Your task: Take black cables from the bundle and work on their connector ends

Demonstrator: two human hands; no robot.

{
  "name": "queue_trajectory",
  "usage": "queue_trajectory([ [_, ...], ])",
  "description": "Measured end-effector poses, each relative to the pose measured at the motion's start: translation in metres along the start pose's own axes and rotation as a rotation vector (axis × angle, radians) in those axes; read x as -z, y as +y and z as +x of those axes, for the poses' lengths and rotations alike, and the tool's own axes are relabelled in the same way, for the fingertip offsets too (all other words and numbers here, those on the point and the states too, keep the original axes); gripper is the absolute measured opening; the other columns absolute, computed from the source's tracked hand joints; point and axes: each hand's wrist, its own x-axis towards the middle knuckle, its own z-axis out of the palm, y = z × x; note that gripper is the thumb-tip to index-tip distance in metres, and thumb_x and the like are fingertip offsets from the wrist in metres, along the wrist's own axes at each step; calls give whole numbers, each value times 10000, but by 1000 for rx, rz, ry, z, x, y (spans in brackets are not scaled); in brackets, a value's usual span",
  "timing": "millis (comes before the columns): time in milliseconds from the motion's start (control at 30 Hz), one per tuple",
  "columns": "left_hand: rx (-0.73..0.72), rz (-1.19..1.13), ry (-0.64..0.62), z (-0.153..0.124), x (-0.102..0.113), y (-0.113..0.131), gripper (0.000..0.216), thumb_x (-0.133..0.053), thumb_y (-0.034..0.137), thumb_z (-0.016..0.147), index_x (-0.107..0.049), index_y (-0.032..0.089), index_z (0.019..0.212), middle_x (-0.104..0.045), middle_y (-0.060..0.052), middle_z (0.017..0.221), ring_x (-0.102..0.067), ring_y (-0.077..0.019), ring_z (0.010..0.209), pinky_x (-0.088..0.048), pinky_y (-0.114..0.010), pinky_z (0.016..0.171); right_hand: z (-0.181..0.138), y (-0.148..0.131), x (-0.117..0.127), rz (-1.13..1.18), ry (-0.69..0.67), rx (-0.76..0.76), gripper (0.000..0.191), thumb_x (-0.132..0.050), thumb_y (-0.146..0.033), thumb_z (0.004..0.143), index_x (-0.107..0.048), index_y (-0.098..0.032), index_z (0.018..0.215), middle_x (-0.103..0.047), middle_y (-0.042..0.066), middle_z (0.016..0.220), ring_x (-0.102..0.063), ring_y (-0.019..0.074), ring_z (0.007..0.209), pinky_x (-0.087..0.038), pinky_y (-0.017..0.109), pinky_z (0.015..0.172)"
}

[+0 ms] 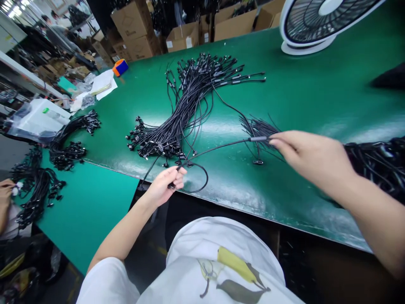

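Note:
A thin black cable [218, 147] runs between my two hands above the green table. My left hand [167, 181] is closed round one end of it at the table's front edge, and a loop of cable hangs beside those fingers. My right hand [313, 158] pinches the cable just past a grey sleeve [258, 139]. Behind my hands lies a large bundle of black cables [186, 101] with connectors at both ends. Under the sleeve are a small pile of thin black strands [261, 126] and a loose connector [258, 162].
At right lies a heap of black cables [379, 164]; a white fan [308, 48] stands at the back. More cable bundles [69, 141] lie left, near papers [103, 84] and an orange-and-blue tape roll [120, 67]. Another person's hand [5, 192] is at far left. Cardboard boxes [133, 25] stand behind.

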Motion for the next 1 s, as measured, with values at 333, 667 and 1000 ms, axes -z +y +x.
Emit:
queue_trajectory([
  [333,-290,95,173,22,-33,-3,315,-638,426,868,-655,134,986,-584,15,617,-560,-86,544,-457,-194,558,-48,-81,5,187,-105,771,289,-363,-121,966,-634,-146,873,-588,12,627,-496,118,515,-278,272,526],
  [667,-155,456,-179,14,-52,-25,388,-575,537,876,-605,155,935,-484,50,541,-464,-102,517,-417,-257,588,-1,-102,5,948,-198,320,285,-531,-423,943,-651,-188,836,-636,15,781,-564,119,697,-399,242,657],
  [1000,-109,287,-102,27,-50,-59,434,-514,592,889,-502,173,773,-402,64,557,-517,-117,582,-434,-326,765,-7,-132,-19,2133,-299,-730,490,-711,-577,760,-446,-182,643,-262,-86,573,-225,47,473,-337,206,472],
])
